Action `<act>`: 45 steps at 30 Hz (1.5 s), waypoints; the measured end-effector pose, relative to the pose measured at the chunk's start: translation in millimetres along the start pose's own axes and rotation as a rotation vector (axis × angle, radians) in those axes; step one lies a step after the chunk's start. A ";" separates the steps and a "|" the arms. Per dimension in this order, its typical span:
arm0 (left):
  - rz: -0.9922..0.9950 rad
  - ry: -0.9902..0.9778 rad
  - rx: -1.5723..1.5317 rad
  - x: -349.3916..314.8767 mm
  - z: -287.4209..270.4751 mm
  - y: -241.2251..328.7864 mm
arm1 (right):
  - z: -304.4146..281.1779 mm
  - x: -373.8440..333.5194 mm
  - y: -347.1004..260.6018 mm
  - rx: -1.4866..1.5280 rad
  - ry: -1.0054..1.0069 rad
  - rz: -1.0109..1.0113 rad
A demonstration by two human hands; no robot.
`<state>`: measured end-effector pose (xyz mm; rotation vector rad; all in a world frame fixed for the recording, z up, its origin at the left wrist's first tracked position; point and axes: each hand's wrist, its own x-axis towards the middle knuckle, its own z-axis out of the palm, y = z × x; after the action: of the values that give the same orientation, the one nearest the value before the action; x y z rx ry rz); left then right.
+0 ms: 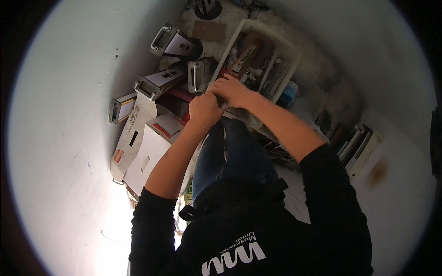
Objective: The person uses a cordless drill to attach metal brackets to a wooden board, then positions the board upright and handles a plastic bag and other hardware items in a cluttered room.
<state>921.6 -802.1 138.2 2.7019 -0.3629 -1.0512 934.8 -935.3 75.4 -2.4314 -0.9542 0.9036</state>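
Observation:
My left hand (206, 109) is closed, its fingers curled at the near left corner of a pale plastic basket (258, 120). Just to its right and slightly farther off is my right hand (232, 91), bent over with the fingers curled down, almost touching the left. What the two hands grip, if anything, is hidden beneath them. Inside the basket lie a brown block with a light, slotted strip (244, 60), a pale rod (268, 72) and small mixed parts, some red and some white.
Several metal boxes with chrome handles (195, 77) stand along the left wall. A white cardboard box (148, 158) lies nearer, beside my left forearm. Right of the basket are a blue item (288, 94) and clear plastic. Flat panels (357, 149) lean at the right wall.

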 end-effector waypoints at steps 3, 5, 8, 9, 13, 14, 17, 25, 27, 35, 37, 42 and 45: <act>0.026 -0.027 -0.042 -6.4 -11.8 -5.5 | -9.8 -2.1 15.7 -0.073 0.062 -0.138; -0.007 0.041 -0.804 -17.4 -22.7 -33.6 | -24.9 -15.4 26.5 0.054 0.155 -0.159; 0.098 0.397 -1.225 -55.9 -29.3 -95.5 | -63.0 -50.1 48.4 0.162 0.238 -0.134; 0.027 0.500 -1.153 -72.2 -23.6 -112.7 | -76.6 -65.8 54.5 0.215 0.248 -0.096; -0.283 0.312 -0.923 -118.0 19.8 -136.2 | -111.3 -119.0 31.8 0.401 0.420 0.247; -0.236 0.257 -0.929 -117.1 29.1 -129.1 | -118.1 -132.8 15.7 0.441 0.522 0.309; 0.085 0.260 -0.954 -85.0 27.9 -93.8 | -159.7 -173.1 -23.2 0.538 0.804 0.421; 0.608 0.118 -1.255 -48.0 -86.5 13.8 | -252.9 -279.2 -54.3 0.891 1.339 0.113; 0.592 0.207 -1.205 -65.7 -108.2 26.6 | -266.1 -281.2 -52.6 1.108 1.386 0.025; 0.418 0.610 -0.391 -126.1 -201.3 66.0 | -225.8 -258.0 -8.8 1.578 1.520 -0.095; 0.389 0.508 -0.395 -130.0 -229.7 64.6 | -198.0 -248.0 -2.0 1.688 1.348 -0.172; 0.298 0.346 -0.436 -138.7 -253.0 48.1 | -156.3 -205.1 -20.3 1.732 1.245 -0.116; 0.265 0.338 -0.504 -138.7 -245.5 41.2 | -166.2 -200.5 -35.7 1.603 1.233 -0.013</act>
<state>984.5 -770.8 414.4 2.2412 -0.3283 -0.5118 918.6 -1069.7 300.7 -1.0436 0.2685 -0.1037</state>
